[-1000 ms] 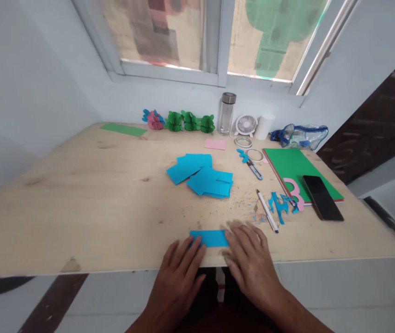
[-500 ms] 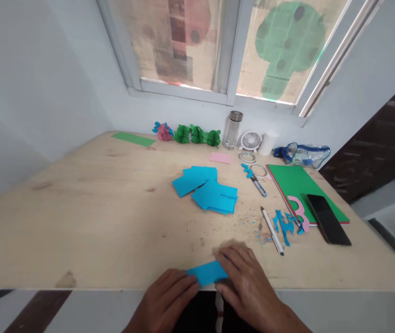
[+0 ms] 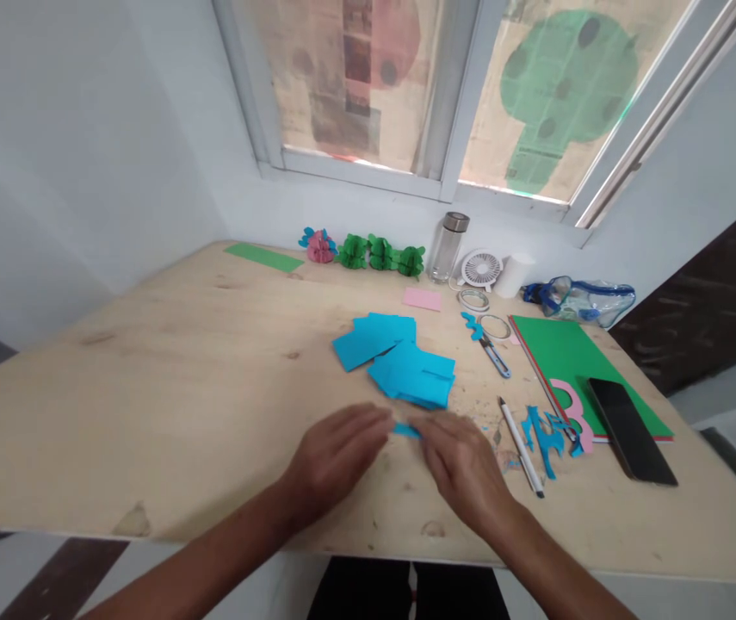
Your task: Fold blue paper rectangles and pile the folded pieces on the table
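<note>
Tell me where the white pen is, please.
In the head view, the white pen lies on the right, between the right hand and the blue scraps.

Soft daylight through 2 windowpanes (image 3: pixel 552 112); faint shadows, slight blur overall.

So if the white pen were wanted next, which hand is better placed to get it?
Probably the right hand: the white pen lies just to its right, while the left hand would have to reach past it. Both hands are at the blue strip, though.
</note>
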The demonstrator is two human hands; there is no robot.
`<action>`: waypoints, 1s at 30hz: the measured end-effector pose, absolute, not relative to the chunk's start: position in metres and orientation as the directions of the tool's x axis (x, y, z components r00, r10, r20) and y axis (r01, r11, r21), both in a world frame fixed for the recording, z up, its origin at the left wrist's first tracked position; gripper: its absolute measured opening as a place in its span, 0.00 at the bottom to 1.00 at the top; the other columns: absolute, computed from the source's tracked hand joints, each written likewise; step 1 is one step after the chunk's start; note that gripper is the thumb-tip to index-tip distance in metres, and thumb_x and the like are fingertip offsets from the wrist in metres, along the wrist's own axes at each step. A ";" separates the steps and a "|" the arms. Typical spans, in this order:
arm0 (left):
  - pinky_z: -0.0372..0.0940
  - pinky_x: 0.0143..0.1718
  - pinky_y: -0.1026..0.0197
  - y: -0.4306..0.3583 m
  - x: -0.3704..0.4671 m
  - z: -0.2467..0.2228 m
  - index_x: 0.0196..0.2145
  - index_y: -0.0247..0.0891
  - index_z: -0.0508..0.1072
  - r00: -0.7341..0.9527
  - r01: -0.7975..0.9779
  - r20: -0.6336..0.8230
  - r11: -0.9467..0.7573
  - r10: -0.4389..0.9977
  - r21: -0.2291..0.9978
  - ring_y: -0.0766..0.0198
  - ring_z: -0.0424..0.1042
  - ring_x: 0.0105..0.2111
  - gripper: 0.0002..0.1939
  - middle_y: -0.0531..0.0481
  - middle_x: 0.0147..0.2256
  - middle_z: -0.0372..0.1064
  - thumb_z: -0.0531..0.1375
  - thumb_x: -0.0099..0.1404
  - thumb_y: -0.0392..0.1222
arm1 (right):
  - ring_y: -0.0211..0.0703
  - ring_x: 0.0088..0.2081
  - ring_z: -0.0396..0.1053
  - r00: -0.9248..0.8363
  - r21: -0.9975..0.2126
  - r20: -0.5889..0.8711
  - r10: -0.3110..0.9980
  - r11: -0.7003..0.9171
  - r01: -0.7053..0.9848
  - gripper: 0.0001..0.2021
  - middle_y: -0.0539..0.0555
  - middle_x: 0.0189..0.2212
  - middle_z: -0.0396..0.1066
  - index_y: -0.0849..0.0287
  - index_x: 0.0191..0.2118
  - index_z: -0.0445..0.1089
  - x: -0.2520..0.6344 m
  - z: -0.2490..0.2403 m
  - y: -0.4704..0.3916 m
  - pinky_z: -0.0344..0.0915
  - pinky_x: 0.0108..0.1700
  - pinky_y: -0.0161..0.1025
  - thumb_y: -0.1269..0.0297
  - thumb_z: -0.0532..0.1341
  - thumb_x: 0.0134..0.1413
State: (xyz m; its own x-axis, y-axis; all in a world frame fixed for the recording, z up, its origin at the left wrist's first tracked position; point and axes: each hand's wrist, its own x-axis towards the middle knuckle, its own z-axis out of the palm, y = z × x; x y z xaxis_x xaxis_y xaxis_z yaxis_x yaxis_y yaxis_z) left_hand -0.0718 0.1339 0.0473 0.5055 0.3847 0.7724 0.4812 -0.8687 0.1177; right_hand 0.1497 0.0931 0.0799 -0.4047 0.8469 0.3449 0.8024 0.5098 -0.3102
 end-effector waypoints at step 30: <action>0.65 0.36 0.54 0.163 -0.102 0.054 0.32 0.37 0.72 0.367 0.885 0.617 -0.466 0.696 -0.001 0.55 0.72 0.34 0.13 0.43 0.32 0.74 0.49 0.69 0.38 | 0.53 0.59 0.57 -0.285 -0.111 0.540 0.792 0.403 0.909 0.16 0.57 0.53 0.68 0.57 0.53 0.66 0.161 0.064 0.066 0.49 0.60 0.54 0.66 0.55 0.60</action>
State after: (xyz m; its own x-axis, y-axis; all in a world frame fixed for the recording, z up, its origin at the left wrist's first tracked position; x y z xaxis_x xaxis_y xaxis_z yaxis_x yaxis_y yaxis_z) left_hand -0.1023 0.1635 0.0537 0.3674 0.6956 0.6174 0.8847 -0.4662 -0.0012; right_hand 0.1605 0.0656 0.0639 -0.2852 0.7917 0.5402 0.9085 0.4029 -0.1108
